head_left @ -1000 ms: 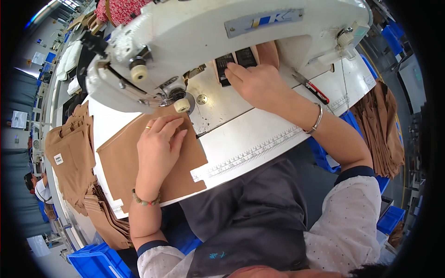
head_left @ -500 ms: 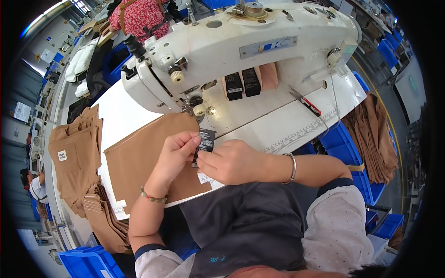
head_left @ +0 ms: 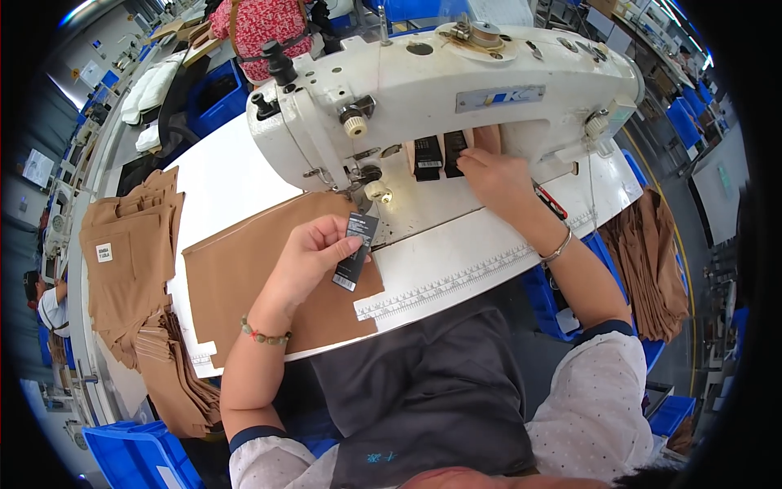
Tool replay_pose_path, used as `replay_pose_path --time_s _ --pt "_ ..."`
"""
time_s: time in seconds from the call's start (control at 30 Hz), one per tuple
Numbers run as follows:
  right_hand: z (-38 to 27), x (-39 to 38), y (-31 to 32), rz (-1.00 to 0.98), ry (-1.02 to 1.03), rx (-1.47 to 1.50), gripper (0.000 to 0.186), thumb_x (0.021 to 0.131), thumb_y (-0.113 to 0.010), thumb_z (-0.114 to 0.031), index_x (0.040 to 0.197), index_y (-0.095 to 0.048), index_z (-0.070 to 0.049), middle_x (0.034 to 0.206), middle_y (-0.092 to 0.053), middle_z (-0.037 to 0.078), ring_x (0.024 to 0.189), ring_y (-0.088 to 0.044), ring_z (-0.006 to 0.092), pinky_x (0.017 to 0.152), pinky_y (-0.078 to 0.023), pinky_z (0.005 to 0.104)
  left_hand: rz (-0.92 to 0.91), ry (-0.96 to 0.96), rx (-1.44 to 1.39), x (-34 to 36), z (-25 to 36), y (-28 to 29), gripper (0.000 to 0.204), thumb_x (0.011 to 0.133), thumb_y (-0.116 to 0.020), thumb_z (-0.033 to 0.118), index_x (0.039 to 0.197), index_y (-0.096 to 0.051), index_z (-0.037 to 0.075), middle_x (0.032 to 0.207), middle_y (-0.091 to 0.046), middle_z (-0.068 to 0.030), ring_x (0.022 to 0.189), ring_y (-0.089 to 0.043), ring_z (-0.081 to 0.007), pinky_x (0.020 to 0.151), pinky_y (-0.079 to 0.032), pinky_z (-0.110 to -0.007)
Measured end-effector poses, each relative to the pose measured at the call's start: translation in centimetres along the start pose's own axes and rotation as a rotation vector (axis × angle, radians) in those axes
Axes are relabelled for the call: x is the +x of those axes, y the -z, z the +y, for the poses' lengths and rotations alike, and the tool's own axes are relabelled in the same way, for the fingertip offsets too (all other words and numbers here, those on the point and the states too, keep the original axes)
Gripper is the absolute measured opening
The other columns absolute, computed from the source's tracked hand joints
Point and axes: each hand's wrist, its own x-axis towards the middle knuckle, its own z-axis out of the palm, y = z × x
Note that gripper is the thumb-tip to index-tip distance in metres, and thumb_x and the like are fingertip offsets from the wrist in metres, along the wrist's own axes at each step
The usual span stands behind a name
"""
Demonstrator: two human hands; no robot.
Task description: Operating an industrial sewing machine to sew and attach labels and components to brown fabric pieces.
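- Black label point(head_left: 352, 264) pinched between thumb and fingers of the left hand point(head_left: 319, 246), above a brown fabric panel point(head_left: 244, 273).
- Right hand point(head_left: 495, 181): fingertips at the right one of two black label stacks point(head_left: 428, 153), under the white sewing machine's point(head_left: 415, 85) arm; cannot tell whether they grip anything.
- Red-handled snips point(head_left: 551, 203) near the right forearm, partly hidden.
- Brown garment pieces point(head_left: 122, 273) piled left of the panel.

Black rectangular labels point(head_left: 428, 155) lie under an arched white metal sewing-machine arm point(head_left: 432, 77) — a flat brown fabric panel point(head_left: 236, 265) front-left.
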Motion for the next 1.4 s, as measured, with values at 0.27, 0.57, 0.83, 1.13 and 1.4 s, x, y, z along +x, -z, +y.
replay_pose_path --time_s 0.27,0.57,0.83,1.13,1.4 --pt "-6.1 1.1 3.4 0.001 0.131 0.168 0.015 0.074 -0.072 -0.013 0.088 -0.071 -0.008 0.091 -0.071 0.004 0.066 -0.067 0.0167 0.052 -0.05 0.0306 -0.059 0.143 -0.161 -0.2 0.2 -0.1 0.018 0.099 -0.066 0.01 0.112 -0.067 -0.002 0.105 -0.073 -0.0086 0.096 -0.073 -0.0169 0.083 -0.061 -0.03" --pt "-13.5 2.1 3.9 -0.064 0.295 0.465 0.026 0.079 -0.08 -0.031 0.085 -0.066 -0.01 0.085 -0.065 0.003 0.059 -0.059 0.0137 0.049 -0.045 0.0298 0.016 -0.03 0.255 0.1 -1.8 0.5 0.022 0.094 -0.072 0.006 0.114 -0.064 -0.001 0.089 -0.074 -0.0029 0.078 -0.069 -0.0098 0.068 -0.055 -0.026" --pt "-10.6 6.5 0.5 -0.453 -0.1 1.029 0.031 0.078 -0.08 -0.021 0.103 -0.072 -0.006 0.09 -0.072 0.009 0.073 -0.069 0.03 0.07 -0.054 0.0412 0.269 -0.373 1.126 -1.2 -0.4 -0.9 0.056 0.082 -0.078 0.004 0.131 -0.053 0.009 0.085 -0.073 -0.0095 0.078 -0.072 -0.0273 0.07 -0.056 -0.036" --pt "-10.1 6.2 -1.5 -0.453 -0.302 0.988 0.023 0.075 -0.08 -0.014 0.093 -0.07 -0.005 0.073 -0.064 0.007 0.062 -0.059 0.0189 0.059 -0.047 0.0335 0.303 -0.322 1.27 -0.8 0.2 1.9 0.033 0.082 -0.078 0.008 0.113 -0.066 0.008 0.085 -0.073 -0.005 0.071 -0.068 -0.0241 0.065 -0.054 -0.036" --pt "-9.4 5.8 -1.9 -0.51 -0.342 1.021 0.021 0.076 -0.08 -0.011 0.093 -0.07 -0.006 0.062 -0.054 0.0 0.055 -0.051 0.0088 0.053 -0.042 0.0277 0.307 -0.338 0.963 0.5 -0.4 1.6 0.016 0.084 -0.078 0.006 0.098 -0.073 0.001 0.076 -0.064 -0.0104 0.055 -0.056 -0.0173 0.055 -0.047 -0.03"
